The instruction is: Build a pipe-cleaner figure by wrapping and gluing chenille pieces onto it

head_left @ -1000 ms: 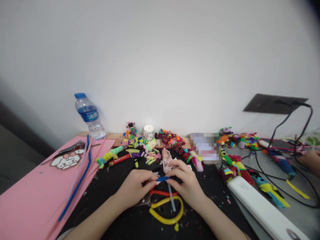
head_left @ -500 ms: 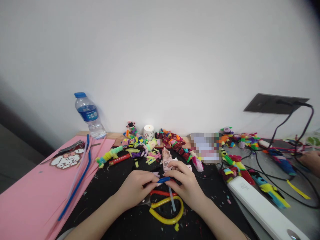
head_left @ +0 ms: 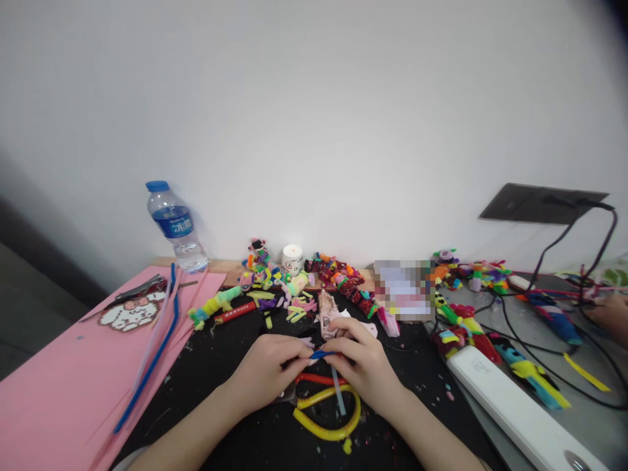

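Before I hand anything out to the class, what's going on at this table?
A person's left hand and right hand pinch a small blue piece between them, over a black surface. A yellow loop lies just below the hands. Blue and pale strips lie on a pink sheet to the left, near a water bottle. At the far right edge, another person's hand is partly in view.
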The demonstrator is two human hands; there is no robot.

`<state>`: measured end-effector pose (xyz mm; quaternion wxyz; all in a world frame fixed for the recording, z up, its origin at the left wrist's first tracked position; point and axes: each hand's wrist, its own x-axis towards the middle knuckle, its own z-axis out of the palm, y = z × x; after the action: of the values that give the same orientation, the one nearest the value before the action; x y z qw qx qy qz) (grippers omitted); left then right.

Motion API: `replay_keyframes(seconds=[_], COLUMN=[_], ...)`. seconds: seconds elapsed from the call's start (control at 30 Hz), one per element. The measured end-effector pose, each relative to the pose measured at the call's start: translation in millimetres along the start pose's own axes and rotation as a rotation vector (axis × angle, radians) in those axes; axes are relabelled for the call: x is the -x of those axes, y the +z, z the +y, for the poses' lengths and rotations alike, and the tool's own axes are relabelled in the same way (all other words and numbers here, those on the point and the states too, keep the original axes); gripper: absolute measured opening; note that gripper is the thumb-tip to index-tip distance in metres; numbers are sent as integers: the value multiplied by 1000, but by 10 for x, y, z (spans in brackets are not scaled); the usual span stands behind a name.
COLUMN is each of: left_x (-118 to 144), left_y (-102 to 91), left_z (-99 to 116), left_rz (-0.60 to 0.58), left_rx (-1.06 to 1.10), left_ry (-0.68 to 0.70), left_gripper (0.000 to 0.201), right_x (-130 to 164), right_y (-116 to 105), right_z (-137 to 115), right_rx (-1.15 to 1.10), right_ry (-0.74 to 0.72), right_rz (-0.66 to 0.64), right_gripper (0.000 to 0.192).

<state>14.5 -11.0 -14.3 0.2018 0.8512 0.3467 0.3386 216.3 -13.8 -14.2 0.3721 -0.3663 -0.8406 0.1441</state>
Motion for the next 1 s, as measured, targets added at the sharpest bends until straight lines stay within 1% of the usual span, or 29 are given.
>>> replay_keyframes(seconds=[0.6,0.8,1.0], left_x=[-21,-18,0], left_y=[-1,-9,-10], left_z=[22,13,10], left_rz=[3,-10,-13], left_rx=[25,28,28], left_ry=[-56,-53,-60], left_gripper=[13,14,14], right_x=[-21,-44,-38], right_y=[-11,-27,-36], right_z=[-35,-41,-51], right_rx=[-57,-66,-49], right_ry=[39,46,38], right_rz=[26,33,30], right_gripper=[13,15,12])
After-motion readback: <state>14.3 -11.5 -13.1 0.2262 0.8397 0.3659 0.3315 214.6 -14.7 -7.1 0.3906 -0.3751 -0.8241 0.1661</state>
